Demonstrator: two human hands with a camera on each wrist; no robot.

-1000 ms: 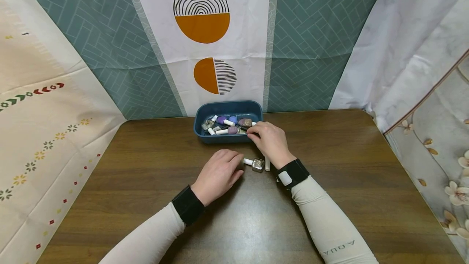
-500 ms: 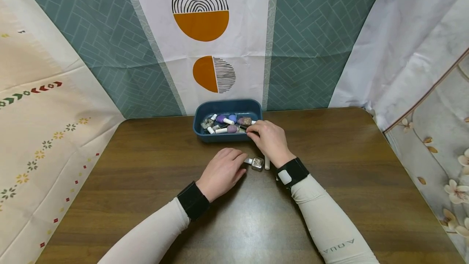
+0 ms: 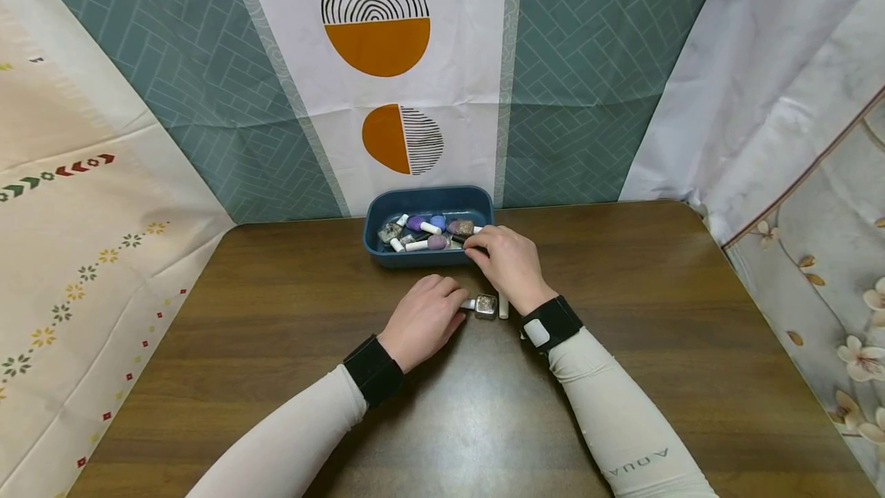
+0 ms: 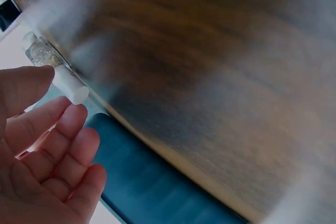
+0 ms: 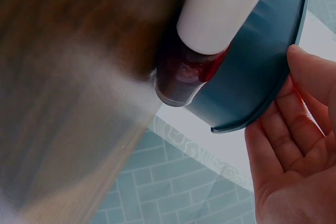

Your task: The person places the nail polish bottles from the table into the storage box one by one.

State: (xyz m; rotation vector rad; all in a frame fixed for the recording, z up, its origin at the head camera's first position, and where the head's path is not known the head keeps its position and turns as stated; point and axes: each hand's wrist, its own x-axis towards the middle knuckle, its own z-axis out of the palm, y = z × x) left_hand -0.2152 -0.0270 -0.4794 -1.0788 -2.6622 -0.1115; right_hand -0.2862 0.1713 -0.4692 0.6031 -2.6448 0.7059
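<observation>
On the table lies a glitter nail polish bottle (image 3: 486,307) with a white cap (image 4: 72,86). My left hand (image 3: 425,319) has its thumb and index finger at either side of that cap; the other fingers are loosely bent. My right hand (image 3: 510,267) grips the near right corner of the blue tray (image 3: 387,259), thumb at the rim and fingertips hidden behind it. Beneath the right wrist lies a dark red nail polish bottle (image 5: 186,72), its white cap (image 3: 503,307) showing. Several nail polish bottles lie in the tray, including one with a purple body (image 3: 437,242).
The brown wooden table (image 3: 207,344) has its back edge just behind the tray. Patterned cloth (image 3: 581,98) hangs behind it, and more cloth hangs at the left and right sides.
My left hand has moved slightly right, and its fingertips have come onto the white cap of the glitter bottle. My right hand has stayed at the tray corner.
</observation>
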